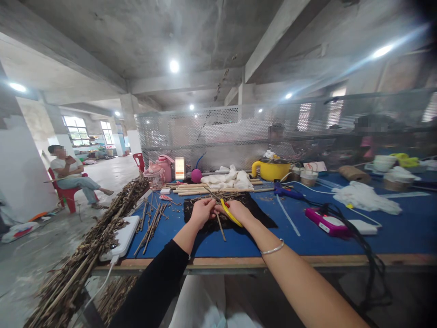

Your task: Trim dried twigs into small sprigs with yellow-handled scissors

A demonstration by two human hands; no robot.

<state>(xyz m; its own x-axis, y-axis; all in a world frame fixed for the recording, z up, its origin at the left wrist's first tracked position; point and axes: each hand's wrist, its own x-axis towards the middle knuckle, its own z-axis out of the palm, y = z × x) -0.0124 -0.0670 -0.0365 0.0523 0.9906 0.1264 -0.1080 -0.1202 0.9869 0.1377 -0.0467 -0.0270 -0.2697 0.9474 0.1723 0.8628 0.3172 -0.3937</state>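
Observation:
Over a black cloth [266,217] in the middle of the table, my two hands are close together. My right hand [239,211] is closed around yellow-handled scissors [231,214], whose dark blades point away from me. Pinched in my left hand [203,212] is a thin dry plant stem [221,228], its lower end slanting toward me. Dry plant scraps [198,197] lie on the cloth beyond my hands. Left of them, several cut dry stems [155,223] rest on the blue table mat [205,249].
A big pile of dried stalks [92,241] leans along the left edge, beside a white power bank [124,237] with a cable. Rightward are a blue glue gun [288,191], a magenta power strip [326,221] and black cables. A yellow pot [273,170] stands behind. A seated person [70,175] is far left.

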